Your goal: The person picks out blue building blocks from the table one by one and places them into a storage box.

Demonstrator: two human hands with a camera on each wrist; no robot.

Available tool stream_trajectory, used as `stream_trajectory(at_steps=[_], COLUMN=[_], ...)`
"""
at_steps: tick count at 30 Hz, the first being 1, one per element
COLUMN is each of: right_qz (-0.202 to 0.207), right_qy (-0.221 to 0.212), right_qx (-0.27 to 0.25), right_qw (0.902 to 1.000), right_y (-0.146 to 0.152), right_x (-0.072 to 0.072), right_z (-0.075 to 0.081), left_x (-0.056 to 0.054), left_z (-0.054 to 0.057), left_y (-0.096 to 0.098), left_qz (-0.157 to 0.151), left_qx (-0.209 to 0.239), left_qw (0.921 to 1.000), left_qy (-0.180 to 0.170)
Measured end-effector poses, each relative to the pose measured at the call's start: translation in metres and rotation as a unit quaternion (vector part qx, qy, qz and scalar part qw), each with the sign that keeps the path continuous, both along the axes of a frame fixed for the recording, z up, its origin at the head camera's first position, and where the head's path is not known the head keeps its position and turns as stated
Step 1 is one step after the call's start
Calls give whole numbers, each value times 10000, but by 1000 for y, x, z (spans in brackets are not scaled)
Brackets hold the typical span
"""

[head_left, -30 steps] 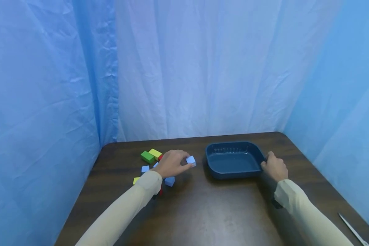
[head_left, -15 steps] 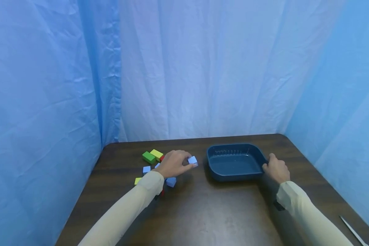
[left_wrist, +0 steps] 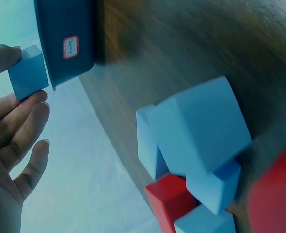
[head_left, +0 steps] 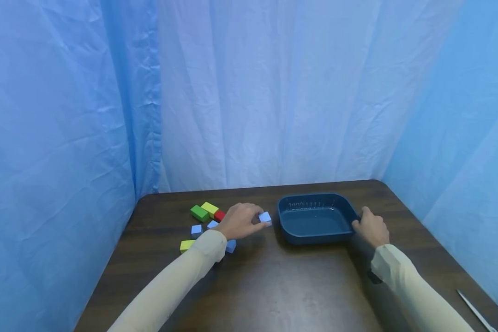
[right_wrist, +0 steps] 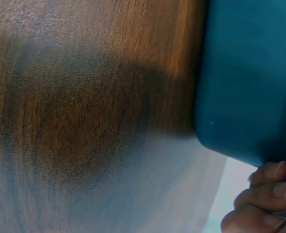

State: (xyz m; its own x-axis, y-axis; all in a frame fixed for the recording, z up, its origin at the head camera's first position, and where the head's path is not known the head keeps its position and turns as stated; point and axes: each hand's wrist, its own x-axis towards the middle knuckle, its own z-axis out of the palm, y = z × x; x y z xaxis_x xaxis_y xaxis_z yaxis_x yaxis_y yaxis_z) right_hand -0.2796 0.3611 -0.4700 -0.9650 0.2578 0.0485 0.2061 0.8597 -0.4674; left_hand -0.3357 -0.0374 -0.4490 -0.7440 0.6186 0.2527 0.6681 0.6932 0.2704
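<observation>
Long cream sleeves (head_left: 176,283) are ending at a bare left hand (head_left: 239,222) and right hand (head_left: 372,227); a dark object (head_left: 374,277) is showing below the right cuff (head_left: 384,258).

Glowing cool blue across the head view, palest on the curtain (head_left: 249,101) at twelve o'clock. Catching soft glare on the table (head_left: 303,295) towards five, sinking into shadow beside the right sleeve (head_left: 415,286) at four. Over to the left wrist: tinted cyan, washed out at seven, badly blurred on the red shape (left_wrist: 276,189) at four. At the right wrist: resolving wood grain crisply, shining at ten, dimming beside the tray (right_wrist: 247,82) towards two.
</observation>
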Motion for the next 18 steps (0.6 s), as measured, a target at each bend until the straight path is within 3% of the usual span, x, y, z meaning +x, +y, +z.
stream_trajectory(at_steps=[9, 18], right_qz=[52, -38], right_qy=[176, 144], right_qx=[-37, -58], right_qw=[9998, 9999], right_y=[-1, -3], right_x=[0, -2], right_z=[-5, -3], left_x=[-2, -3], left_z=[-5, -4], left_y=[14, 28], left_qz=[-245, -204], left_qx=[120, 161], left_qw=[9996, 9997], left_qy=[93, 37])
